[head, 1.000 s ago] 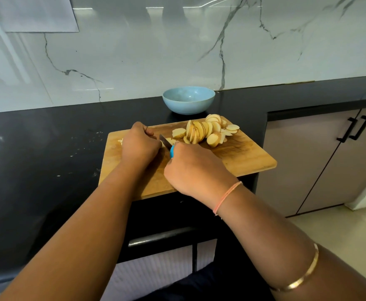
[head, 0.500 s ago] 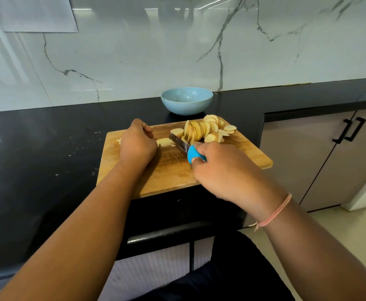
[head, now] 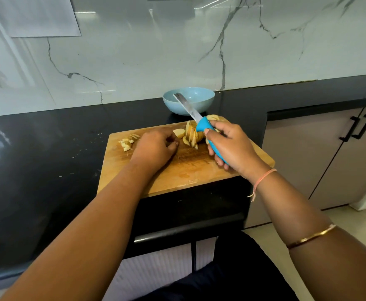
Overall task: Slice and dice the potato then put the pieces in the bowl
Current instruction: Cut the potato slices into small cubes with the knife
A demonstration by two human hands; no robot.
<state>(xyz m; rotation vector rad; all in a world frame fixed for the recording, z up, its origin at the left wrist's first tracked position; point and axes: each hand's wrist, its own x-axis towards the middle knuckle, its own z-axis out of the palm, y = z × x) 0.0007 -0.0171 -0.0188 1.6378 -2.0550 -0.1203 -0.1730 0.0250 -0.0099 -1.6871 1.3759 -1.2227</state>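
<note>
Head view: a pale sheet (head: 36,16) hangs on the marble wall (head: 156,51); any writing on it is too faint to tell.

The board (head: 184,170) lies at the tabletop's (head: 47,148) front edge, near its right end, with its near side at that edge. A wide stretch of dark tabletop with a few pale specks runs left of the board. The bowl (head: 201,105) stands just behind the board's far edge, close to the wall. Right of the tabletop's end are cupboard doors (head: 308,159) with black handles.

The slices (head: 192,134) stand fanned at the board's far edge, right of centre. A few dice (head: 126,142) lie near its far left corner.

The left hand (head: 156,148) rests on the board between dice and slices, fingers curled under; whether it holds anything cannot be told. The right hand (head: 232,146) grips the knife (head: 199,124) by its blue handle, raised over the slices, with the blade slanting up and left so that its tip shows against the bowl.
</note>
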